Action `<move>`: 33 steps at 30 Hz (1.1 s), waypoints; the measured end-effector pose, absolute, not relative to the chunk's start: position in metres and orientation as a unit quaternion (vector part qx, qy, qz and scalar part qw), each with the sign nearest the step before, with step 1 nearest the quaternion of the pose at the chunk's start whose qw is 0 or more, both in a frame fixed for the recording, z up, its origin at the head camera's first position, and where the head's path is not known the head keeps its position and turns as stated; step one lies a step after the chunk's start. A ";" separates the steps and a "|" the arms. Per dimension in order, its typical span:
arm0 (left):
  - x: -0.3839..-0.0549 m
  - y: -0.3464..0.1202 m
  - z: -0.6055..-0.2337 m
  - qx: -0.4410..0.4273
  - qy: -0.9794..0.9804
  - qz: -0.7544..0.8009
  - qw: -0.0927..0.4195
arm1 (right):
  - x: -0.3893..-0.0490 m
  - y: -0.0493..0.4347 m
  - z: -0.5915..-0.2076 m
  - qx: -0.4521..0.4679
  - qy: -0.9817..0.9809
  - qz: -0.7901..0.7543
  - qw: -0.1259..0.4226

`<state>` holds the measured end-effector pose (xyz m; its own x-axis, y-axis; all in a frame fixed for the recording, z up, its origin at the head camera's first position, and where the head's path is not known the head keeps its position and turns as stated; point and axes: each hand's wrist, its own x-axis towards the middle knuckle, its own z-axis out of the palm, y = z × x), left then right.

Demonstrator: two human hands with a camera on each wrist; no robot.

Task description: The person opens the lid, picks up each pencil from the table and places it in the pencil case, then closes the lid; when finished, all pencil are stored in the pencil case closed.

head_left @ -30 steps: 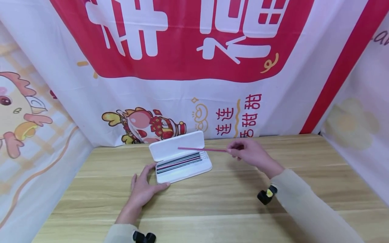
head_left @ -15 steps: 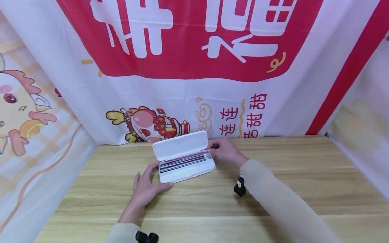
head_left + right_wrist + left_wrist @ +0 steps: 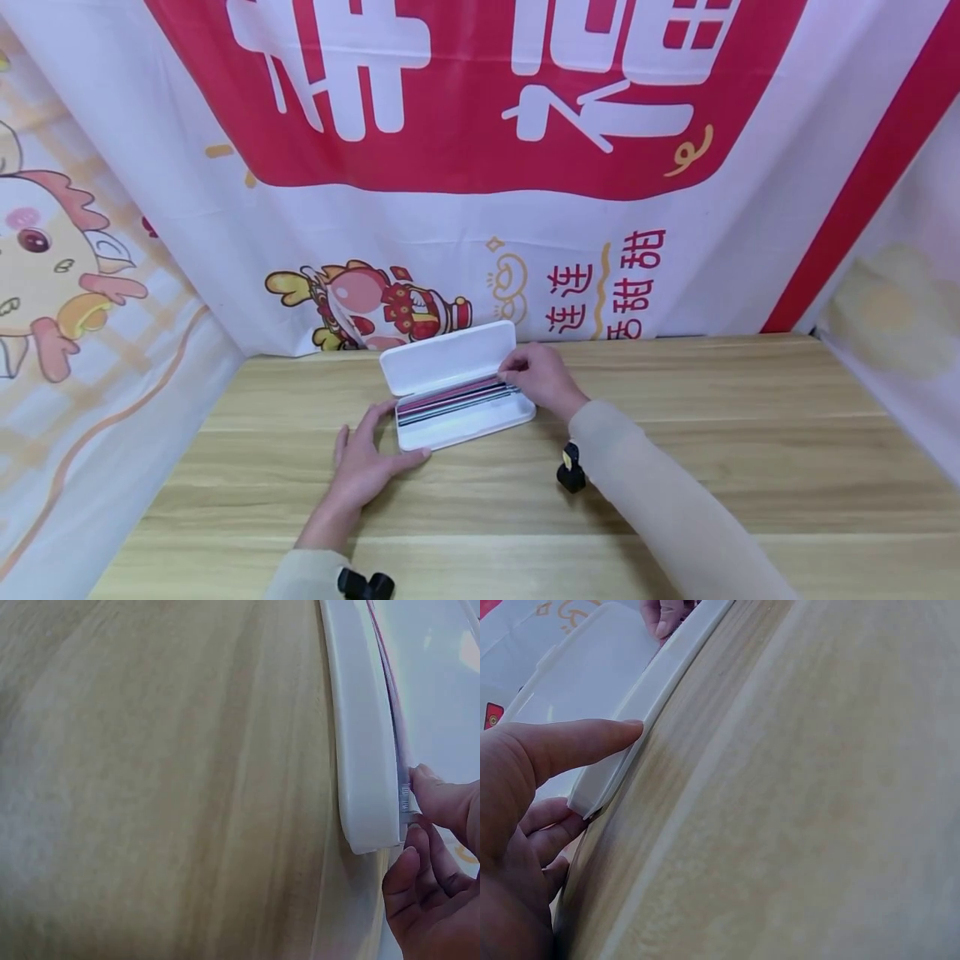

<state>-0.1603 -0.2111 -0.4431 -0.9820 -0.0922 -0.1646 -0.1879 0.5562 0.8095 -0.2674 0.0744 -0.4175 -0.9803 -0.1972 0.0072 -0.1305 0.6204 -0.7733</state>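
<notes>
A white pencil case [image 3: 465,428] lies on the table with its lid [image 3: 448,360] raised at the back. Several slim dark and reddish pencils [image 3: 450,405] lie side by side in the tray. My left hand [image 3: 363,468] holds the case's left end, thumb on the front wall and fingers round the far corner; the left wrist view shows the thumb against the rim [image 3: 634,742]. At the case's right end, my right hand [image 3: 543,380] pinches the end of a pink pencil [image 3: 450,391], which lies along the tray's back edge. Its fingertips cover the pencil's end.
The case stands on a wood-grain table [image 3: 480,508], close to its back edge. A white and red printed cloth [image 3: 465,217] hangs right behind the raised lid. More printed cloth [image 3: 97,350] borders the table on the left.
My right hand has brought the pink pencil left and down, from above the case into the tray among the others. The left hand keeps its hold on the case.
</notes>
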 end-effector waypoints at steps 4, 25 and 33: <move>-0.160 -0.211 -0.442 -0.083 0.879 0.467 0.054 | -0.266 0.075 -0.419 -0.088 0.898 -0.430 0.034; -0.162 -0.211 -0.443 -0.078 0.884 0.459 0.052 | -0.264 0.100 -0.400 -0.063 0.826 -0.558 0.045; -0.161 -0.209 -0.442 -0.083 0.885 0.455 0.046 | -0.259 0.102 -0.396 -0.050 0.831 -0.550 0.064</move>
<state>-0.1606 -0.2088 -0.4425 -0.9821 -0.1048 -0.1562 -0.1880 0.5723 0.7982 -0.2592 0.1025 -0.3959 -0.9868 -0.1532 -0.0526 -0.0114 0.3898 -0.9208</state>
